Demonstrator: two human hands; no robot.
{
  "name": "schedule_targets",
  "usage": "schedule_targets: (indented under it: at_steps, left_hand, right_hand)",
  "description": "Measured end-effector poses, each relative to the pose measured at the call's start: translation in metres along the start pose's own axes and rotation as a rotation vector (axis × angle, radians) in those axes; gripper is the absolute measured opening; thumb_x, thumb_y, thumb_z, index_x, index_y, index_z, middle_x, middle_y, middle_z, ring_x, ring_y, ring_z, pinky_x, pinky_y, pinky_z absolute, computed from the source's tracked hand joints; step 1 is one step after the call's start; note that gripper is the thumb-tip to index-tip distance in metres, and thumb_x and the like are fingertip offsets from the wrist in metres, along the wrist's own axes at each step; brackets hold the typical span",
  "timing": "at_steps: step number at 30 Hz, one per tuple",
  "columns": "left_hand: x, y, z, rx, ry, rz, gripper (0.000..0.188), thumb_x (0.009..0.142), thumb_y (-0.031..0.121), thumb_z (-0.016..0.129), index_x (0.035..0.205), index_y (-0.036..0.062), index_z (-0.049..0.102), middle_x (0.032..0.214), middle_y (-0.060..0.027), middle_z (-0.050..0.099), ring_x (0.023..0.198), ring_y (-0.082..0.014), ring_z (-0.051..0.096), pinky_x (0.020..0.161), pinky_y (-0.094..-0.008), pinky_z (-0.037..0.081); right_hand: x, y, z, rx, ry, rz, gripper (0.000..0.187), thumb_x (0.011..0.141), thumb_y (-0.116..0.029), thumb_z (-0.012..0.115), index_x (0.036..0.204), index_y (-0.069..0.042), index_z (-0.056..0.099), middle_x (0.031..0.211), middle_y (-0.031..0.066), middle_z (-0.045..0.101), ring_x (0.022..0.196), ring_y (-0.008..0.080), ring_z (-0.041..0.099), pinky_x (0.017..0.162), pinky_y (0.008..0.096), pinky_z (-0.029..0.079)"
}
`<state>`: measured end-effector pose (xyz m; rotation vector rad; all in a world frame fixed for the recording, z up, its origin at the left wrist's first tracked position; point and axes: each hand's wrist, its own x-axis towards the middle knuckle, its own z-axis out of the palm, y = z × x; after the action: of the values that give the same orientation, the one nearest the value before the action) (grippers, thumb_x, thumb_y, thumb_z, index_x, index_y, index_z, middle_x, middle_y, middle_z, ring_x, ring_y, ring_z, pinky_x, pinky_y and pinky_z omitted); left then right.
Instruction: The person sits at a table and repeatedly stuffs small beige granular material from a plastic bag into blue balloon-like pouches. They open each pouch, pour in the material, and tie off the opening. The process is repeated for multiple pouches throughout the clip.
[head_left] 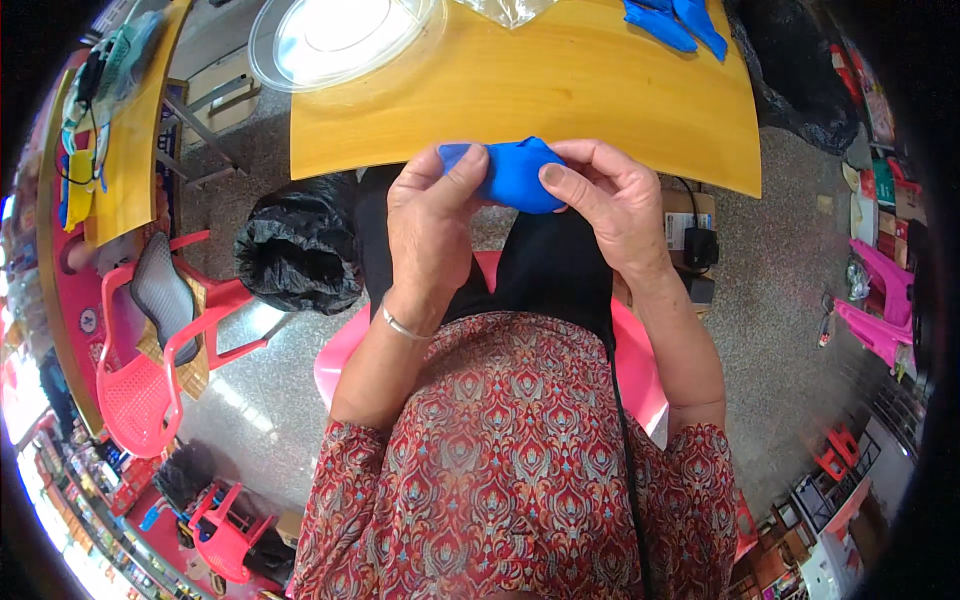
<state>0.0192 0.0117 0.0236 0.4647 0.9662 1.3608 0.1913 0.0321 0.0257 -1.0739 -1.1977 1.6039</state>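
Note:
Between my hands, just in front of the table's near edge, is a smooth, soft-looking bright blue piece, rounded at its right part and with a small nub on top. Whether it is fabric or rubber I cannot tell. My left hand pinches its left end between thumb and fingers. At the right end, my right hand holds it with the thumb on the near face and the fingers behind. Several flat blue pieces of like colour lie at the far right of the yellow table.
A round clear plastic container sits at the table's far left, with a clear bag beside it. A black bag-lined bin stands below at the left. Pink armchair is farther left; a black plastic bag lies at the right.

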Motion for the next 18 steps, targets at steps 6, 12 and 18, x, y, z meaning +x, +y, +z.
schedule_targets:
  at_steps: [6,12,18]
  left_hand:
    - [0.015,-0.003,-0.012,-0.106,-0.045,-0.133,0.022,0.094,0.017,0.058,0.106,-0.0015,0.059,0.098,-0.0092,0.065,0.088,-0.0187,0.065,0.081,-0.0364,0.054]
    - [0.011,-0.009,-0.005,-0.139,0.025,-0.102,0.032,0.096,0.024,0.058,0.117,0.0006,0.052,0.111,-0.0122,0.060,0.094,-0.0213,0.063,0.083,-0.0370,0.053]
    - [0.011,-0.019,-0.016,-0.101,0.057,-0.145,0.035,0.097,0.023,0.056,0.121,-0.0011,0.049,0.109,-0.0162,0.061,0.095,-0.0259,0.064,0.081,-0.0367,0.053]
  right_hand:
    - [0.009,0.004,-0.009,0.042,-0.084,0.109,0.031,0.087,-0.015,0.071,0.112,0.001,0.063,0.099,0.0047,0.066,0.085,0.0093,0.062,0.071,0.0232,0.052]
    - [0.007,0.001,-0.015,0.133,-0.031,0.086,0.030,0.085,-0.005,0.069,0.113,0.004,0.061,0.095,0.0068,0.065,0.082,0.0124,0.062,0.067,0.0255,0.051]
    - [0.029,-0.003,-0.046,-0.438,0.179,-0.112,0.029,0.084,-0.008,0.069,0.109,0.005,0.064,0.092,0.0053,0.067,0.076,0.0111,0.062,0.067,0.0246,0.051]
